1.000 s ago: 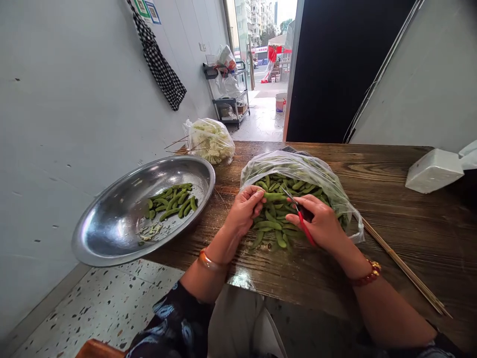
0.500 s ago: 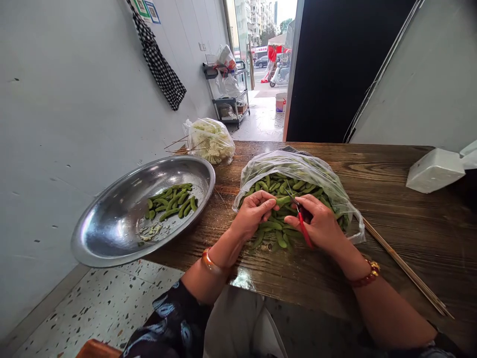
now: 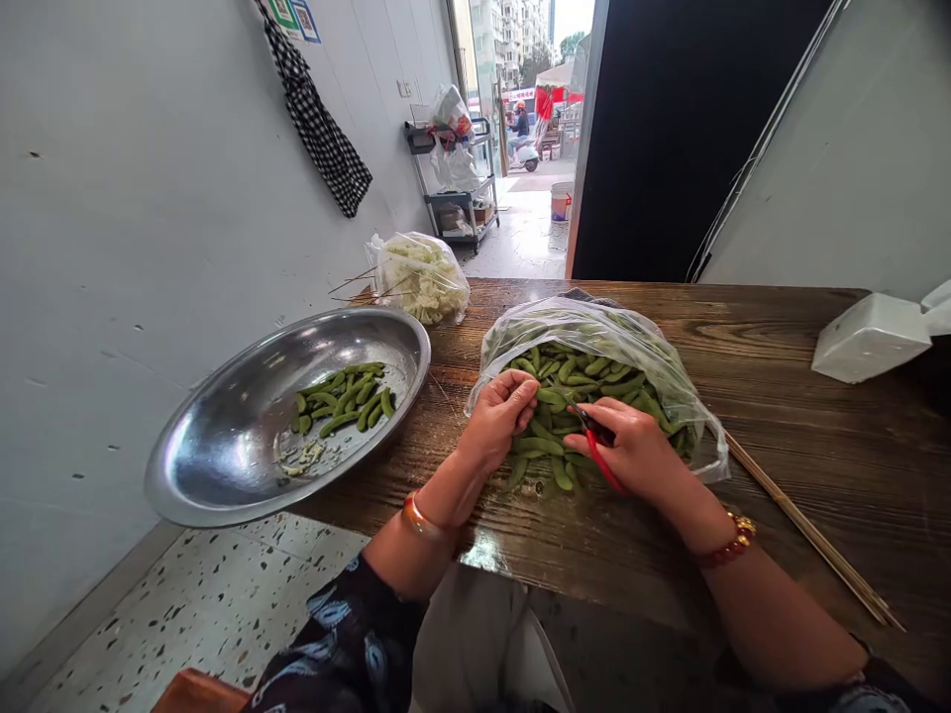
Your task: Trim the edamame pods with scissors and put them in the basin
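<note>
Between thumb and fingers, my left hand point(image 3: 499, 414) pinches one green edamame pod point(image 3: 551, 395). Red-handled scissors point(image 3: 603, 458) are gripped in my right hand point(image 3: 631, 444), their dark blades pointing at the pod's free end. Both hands hover over a heap of edamame pods point(image 3: 554, 446) spilling from a clear plastic bag point(image 3: 586, 322) on the wooden table. To the left, a wide metal basin point(image 3: 215, 436) holds a small pile of pods point(image 3: 346, 396) and pale trimmings point(image 3: 303, 461). My right fingers partly cover the scissors.
A bag of cauliflower point(image 3: 422, 277) with thin sticks stands behind the basin. Bamboo skewers point(image 3: 806, 530) lie right of the pods on the table point(image 3: 780, 396). A white tissue pack point(image 3: 869, 337) sits at the right edge. Beyond are a cart point(image 3: 457, 188) and a doorway.
My left hand has shifted slightly left with the pod. The scissors have tilted lower and moved a little left, their blades now near the pod's tip. Outside, a scooter rider has appeared.
</note>
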Demonstrator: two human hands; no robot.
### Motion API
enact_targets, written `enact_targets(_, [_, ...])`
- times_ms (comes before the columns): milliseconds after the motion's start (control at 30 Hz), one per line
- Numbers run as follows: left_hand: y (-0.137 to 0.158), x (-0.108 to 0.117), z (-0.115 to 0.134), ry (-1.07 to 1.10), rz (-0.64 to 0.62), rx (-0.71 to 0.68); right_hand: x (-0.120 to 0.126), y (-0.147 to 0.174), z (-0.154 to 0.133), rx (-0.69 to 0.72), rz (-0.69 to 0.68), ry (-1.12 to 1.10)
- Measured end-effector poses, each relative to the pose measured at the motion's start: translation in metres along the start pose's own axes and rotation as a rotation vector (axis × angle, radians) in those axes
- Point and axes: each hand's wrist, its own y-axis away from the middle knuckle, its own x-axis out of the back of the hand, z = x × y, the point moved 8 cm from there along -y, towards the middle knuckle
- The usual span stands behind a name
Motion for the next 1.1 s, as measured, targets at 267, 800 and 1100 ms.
enact_targets(267, [-0.002,0.009,0.006,0.007,0.099,-0.022,-0.004,0.0,0.001,0.003,-0.026,-0.006])
enact_targets(800, [0.003,-0.011,0.002,-1.203,-0.151,-0.269,0.016,-0.002,0.008,-0.012,0.146,0.025])
enact_targets(1100, [0.002,-0.002,0.027,-0.838,0.006,-0.39,0.015,-0.001,0.006,0.004,0.14,0.005])
